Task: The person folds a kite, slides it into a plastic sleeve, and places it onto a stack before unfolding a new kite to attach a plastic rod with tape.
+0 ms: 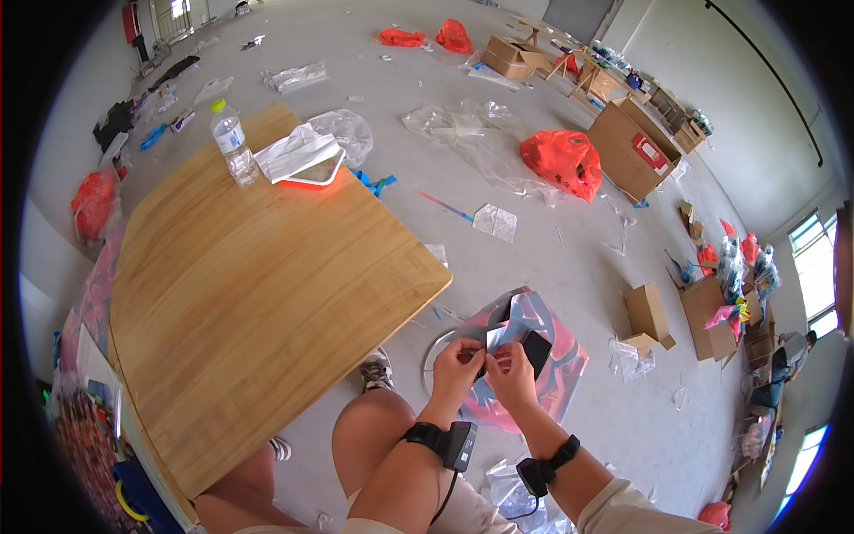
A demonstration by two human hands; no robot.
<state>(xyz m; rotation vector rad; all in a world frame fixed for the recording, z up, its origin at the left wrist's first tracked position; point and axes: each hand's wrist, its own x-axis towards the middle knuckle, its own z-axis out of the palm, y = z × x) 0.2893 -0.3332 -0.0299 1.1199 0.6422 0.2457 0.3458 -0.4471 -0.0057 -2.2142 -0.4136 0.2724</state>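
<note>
Left hand (pixel 457 368): fingertips are being drawn together in a pinch, apparently gripping the near edge of a small grey piece.
Right hand (pixel 513 377): thumb and fingers are likewise being closed on it, just beside the left.
Small grey piece (pixel 495 337): is being held between the two hands, at their fingertips; its outline is being partly covered by the fingers, so its long axis cannot be told.
Black flat piece (pixel 537 351): is being seen just right of the right hand, the nearer of the two; its long axis is apparently running away from the body, with a slight tilt.
Patterned pink-and-blue item (pixel 564 365): is being overlapped by both hands and is spreading beneath the black flat piece.
Surface (pixel 276 285): is being left untouched, to the left of the hands; a bottle (pixel 233 149) and a tray (pixel 326 173) are being supported near its far edge.
</note>
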